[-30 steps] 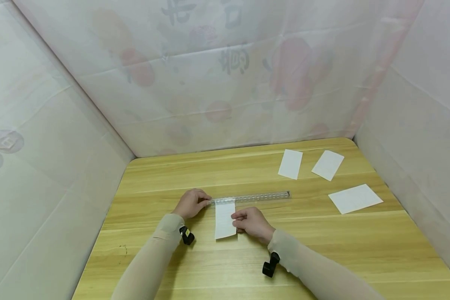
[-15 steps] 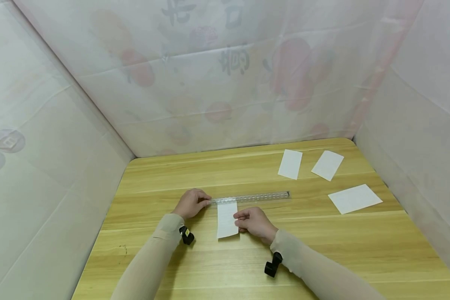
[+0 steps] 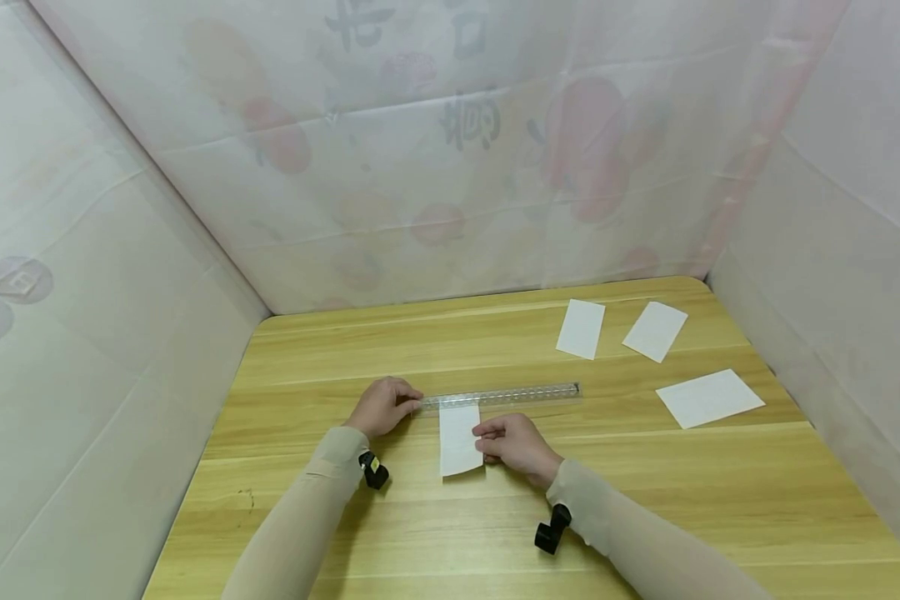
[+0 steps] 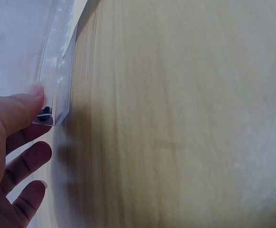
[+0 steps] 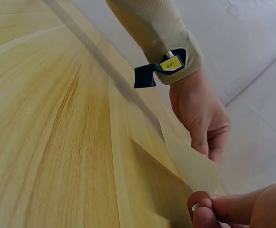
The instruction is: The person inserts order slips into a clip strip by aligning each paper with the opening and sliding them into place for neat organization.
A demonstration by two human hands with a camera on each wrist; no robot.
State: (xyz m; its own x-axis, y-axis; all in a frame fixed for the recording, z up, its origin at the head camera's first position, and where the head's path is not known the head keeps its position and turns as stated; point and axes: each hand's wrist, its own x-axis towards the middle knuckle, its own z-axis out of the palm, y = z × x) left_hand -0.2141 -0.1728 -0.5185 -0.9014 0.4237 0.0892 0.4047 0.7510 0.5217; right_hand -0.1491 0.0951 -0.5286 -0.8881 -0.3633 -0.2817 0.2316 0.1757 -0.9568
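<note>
A long clear plastic strip (image 3: pixel 521 395), ruler-like with a beaded pattern along it, lies crosswise on the table. My left hand (image 3: pixel 381 408) pinches its left end between thumb and forefinger; in the left wrist view the thumb lies on top, beside a small black part at the end of the clear strip (image 4: pixel 57 85). The top of a small white paper sheet (image 3: pixel 461 442) meets the strip's near side. With thumb and fingers, my right hand (image 3: pixel 516 443) pinches that sheet's right edge. In the right wrist view the paper (image 5: pixel 185 161) stands tilted, its near part raised off the wood.
Two white sheets (image 3: pixel 581 329) (image 3: pixel 655 332) lie at the back right of the wooden table (image 3: pixel 330 350), and a third sheet (image 3: pixel 710 398) lies nearer the right edge. Pale printed cloth walls (image 3: pixel 435 192) enclose the table at the back and sides.
My right hand and the paper it pinches have slid slightly to the right along the strip. The left hand and the strip have stayed in place.
</note>
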